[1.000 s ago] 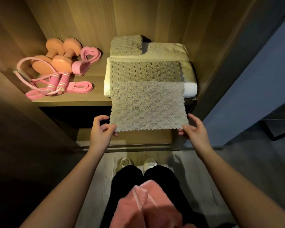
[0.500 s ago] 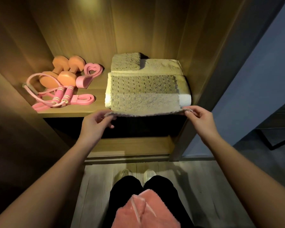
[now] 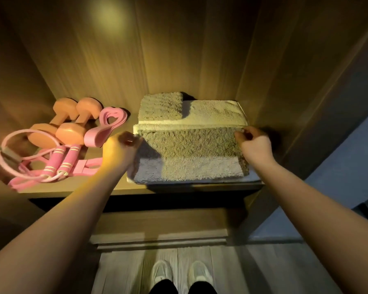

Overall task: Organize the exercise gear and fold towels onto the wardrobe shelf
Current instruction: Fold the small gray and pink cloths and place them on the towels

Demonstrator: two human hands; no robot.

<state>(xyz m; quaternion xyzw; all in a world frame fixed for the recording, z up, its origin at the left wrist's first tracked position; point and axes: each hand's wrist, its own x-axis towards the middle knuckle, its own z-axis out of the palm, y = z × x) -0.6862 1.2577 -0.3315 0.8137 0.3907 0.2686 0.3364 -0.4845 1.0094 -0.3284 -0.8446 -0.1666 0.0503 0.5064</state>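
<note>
Fluffy beige towel (image 3: pixel 191 145) – pinched corners

Wood-panelled wardrobe (image 3: pixel 179 49), warm light spot (image 3: pixel 108 15); grey plank floor (image 3: pixel 123 272); bluish wall (image 3: pixel 348 166) right.

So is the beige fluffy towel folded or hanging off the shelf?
Folded: the beige fluffy towel lies doubled on the stack, left hand and right hand pinching its corners.

Folded beige towel (image 3: pixel 191 145), atop towel stack
</note>
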